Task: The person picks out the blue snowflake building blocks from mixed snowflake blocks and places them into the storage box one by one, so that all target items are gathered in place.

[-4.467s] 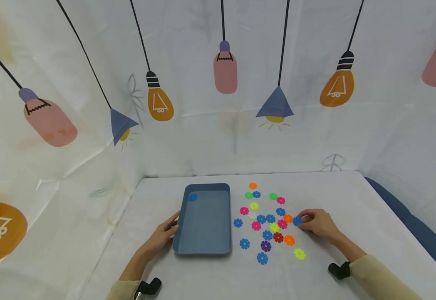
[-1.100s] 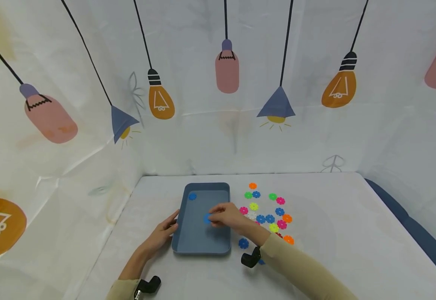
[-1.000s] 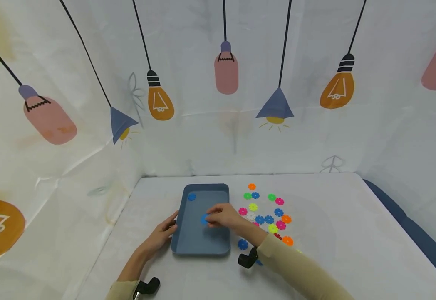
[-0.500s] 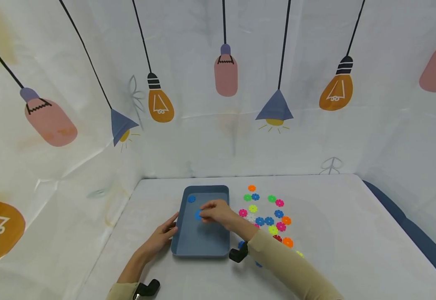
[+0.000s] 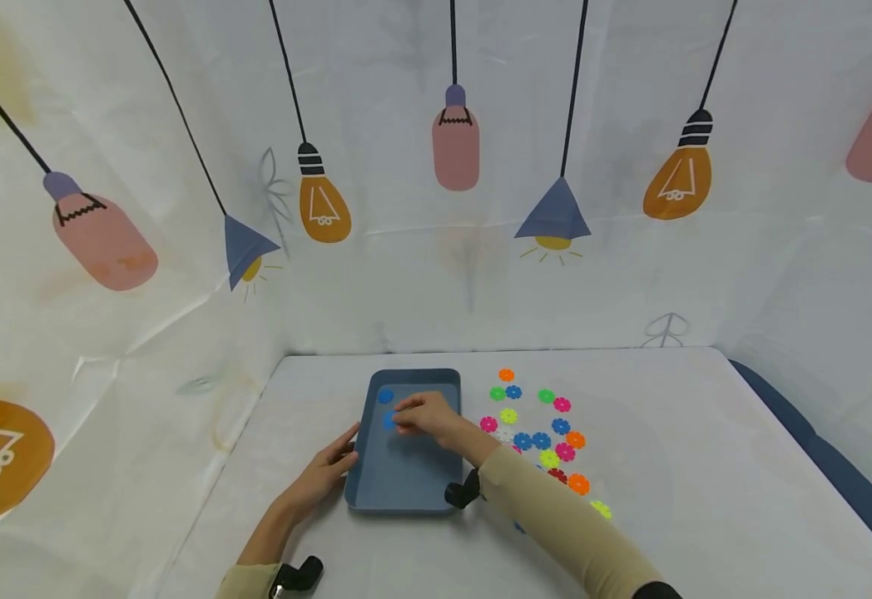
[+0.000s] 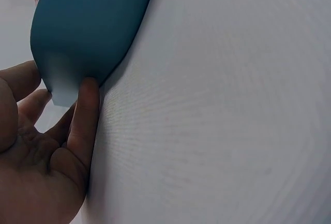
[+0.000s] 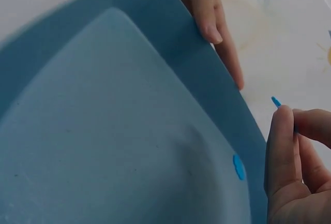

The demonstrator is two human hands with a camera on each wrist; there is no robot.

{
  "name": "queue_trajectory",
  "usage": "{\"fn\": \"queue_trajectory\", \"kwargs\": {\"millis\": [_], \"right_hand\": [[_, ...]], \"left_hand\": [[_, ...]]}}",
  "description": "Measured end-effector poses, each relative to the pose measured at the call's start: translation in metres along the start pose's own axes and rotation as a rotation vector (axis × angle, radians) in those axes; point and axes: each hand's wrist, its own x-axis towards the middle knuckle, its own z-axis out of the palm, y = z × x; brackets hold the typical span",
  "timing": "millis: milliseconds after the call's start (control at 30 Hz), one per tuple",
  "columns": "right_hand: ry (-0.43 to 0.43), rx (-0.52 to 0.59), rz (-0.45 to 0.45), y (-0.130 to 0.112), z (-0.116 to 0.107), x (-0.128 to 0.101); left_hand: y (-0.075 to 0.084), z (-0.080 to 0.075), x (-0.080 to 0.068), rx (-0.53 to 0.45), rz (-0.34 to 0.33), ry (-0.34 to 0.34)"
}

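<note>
Over the blue tray [image 5: 406, 478], right hand [image 5: 427, 416] pinching a half-hidden blue disc [image 5: 388, 422]; left hand [image 5: 321, 476] relaxed against its wall.

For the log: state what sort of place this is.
Probably a staged tabletop recording booth: white lightbulb-print cloth backdrop all round, a cloth-covered table, a blue plastic tray and scattered coloured flower-shaped plastic discs.

A white table [image 5: 668, 433] filled the lower middle of the head view. On it, left of centre, sat a blue tray [image 5: 406, 491]. Right of the tray lay scattered coloured discs [image 5: 548, 424], some touching, others apart.
</note>
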Motion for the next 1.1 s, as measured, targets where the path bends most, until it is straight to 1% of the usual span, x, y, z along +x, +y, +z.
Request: {"fn": "queue_trajectory", "kwargs": {"millis": [167,333,500,600,800,967,1100], "right_hand": [[-0.011,0.02,0.007,0.001,-0.002,0.01],[0.003,0.034,0.03,0.004,-0.004,0.019],[0.027,0.034,0.051,0.007,-0.006,0.028],[0.04,0.053,0.062,0.009,-0.006,0.034],[0.08,0.077,0.073,0.012,-0.006,0.042],[0.101,0.064,0.066,0.012,-0.003,0.047],[0.114,0.046,0.062,0.014,-0.001,0.049]], "left_hand": [[0.0,0.0,0.0,-0.007,0.0,-0.014],[0.001,0.001,0.0,-0.01,-0.005,-0.015],[0.002,0.002,-0.001,-0.011,-0.012,-0.006],[0.003,0.003,0.0,-0.012,-0.011,0.005],[0.005,0.005,0.001,-0.018,-0.018,-0.002],[0.004,0.004,0.0,-0.02,-0.024,0.013],[0.002,0.002,-0.001,-0.026,-0.021,0.011]]}}
